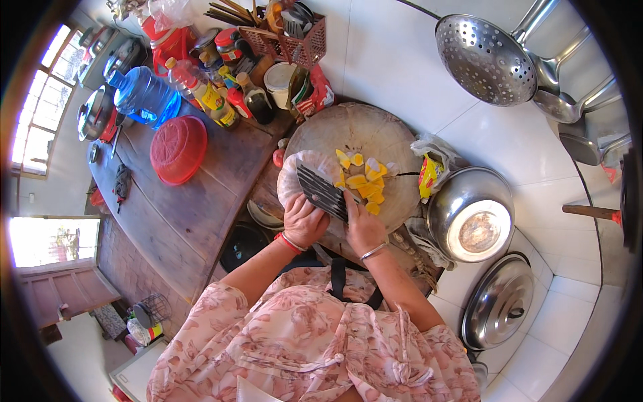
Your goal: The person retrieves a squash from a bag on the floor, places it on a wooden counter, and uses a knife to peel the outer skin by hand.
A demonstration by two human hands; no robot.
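My right hand (365, 228) grips a dark, pale-streaked knife (321, 191) with a broad blade; its handle is mostly hidden by the hand. The blade slants over a large, pale, round piece of what looks like pumpkin (289, 178). On the near edge of that piece lies my left hand (305, 221), fingers curled, close against the blade; whether it touches the blade I cannot tell. Both the piece and several cut orange-yellow chunks (369, 188) rest on a thick round wooden chopping block (354, 123). The chunks are just right of the blade.
A steel basin (469, 216) leans right of the block, beside a yellow packet (429, 176) in plastic. Left stands a wooden table (211, 201) with a red plastic basin (179, 149), a blue water jug (145, 98) and sauce bottles (256, 98). A perforated skimmer (485, 60) hangs upper right.
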